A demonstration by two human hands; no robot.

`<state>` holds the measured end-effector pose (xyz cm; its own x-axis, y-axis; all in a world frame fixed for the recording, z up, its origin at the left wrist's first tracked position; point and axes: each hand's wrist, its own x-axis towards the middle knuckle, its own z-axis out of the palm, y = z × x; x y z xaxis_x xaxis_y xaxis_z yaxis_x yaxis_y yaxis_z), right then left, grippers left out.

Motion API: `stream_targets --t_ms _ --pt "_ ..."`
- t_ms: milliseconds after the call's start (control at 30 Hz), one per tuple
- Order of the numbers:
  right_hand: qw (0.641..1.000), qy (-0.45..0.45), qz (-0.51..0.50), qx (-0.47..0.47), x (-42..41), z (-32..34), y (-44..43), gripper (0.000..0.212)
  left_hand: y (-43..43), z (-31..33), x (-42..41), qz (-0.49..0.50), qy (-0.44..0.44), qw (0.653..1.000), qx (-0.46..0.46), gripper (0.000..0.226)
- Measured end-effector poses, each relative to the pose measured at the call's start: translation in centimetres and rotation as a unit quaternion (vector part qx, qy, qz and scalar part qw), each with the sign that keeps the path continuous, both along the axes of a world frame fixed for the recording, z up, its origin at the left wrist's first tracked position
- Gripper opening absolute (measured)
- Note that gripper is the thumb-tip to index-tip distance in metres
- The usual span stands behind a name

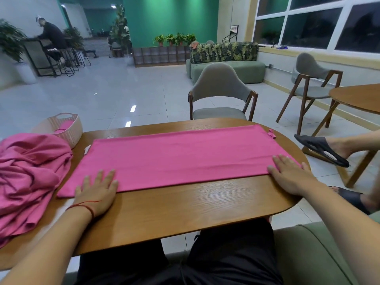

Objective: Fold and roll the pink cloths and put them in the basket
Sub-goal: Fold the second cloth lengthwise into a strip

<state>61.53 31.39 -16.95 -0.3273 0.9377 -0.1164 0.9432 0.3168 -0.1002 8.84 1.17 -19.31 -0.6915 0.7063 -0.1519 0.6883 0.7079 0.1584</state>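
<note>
Cloth (181, 157) flat — under both palms

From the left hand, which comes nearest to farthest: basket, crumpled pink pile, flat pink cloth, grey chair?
1. Flat pink cloth, under the left hand.
2. Crumpled pink pile, just left.
3. Basket, back left.
4. Grey chair, across the table.

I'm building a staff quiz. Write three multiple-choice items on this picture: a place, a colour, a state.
1. Where on the table does the basket stand? A near right end B far left end C middle
2. What colour is the spread cloth? A white B blue C pink
3. How do the left hand and right hand lie? A flat on the cloth B gripping its corners C lifted clear
Answers: 1 B, it stands behind the crumpled pile; 2 C, bright pink throughout; 3 A, fingers straight on its near edge.
</note>
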Motion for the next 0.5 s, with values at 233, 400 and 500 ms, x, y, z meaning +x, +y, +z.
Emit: stream_targets --t_ms 233,400,500 --pt "0.99 0.034 0.14 -0.004 -10.7 0.9 -5.5 0.063 6.0 1.9 8.3 -0.113 0.009 0.993 0.045 0.055" --pt "0.953 0.066 0.294 -0.03 -15.9 -0.2 -10.1 0.059 9.2 1.8 19.2 -0.307 -0.03 0.95 0.049 0.056" --pt "0.974 0.08 0.214 -0.013 -12.6 -0.1 -7.5 0.061 8.7 1.2 16.6 -0.261 -0.011 0.964 0.051 0.055"
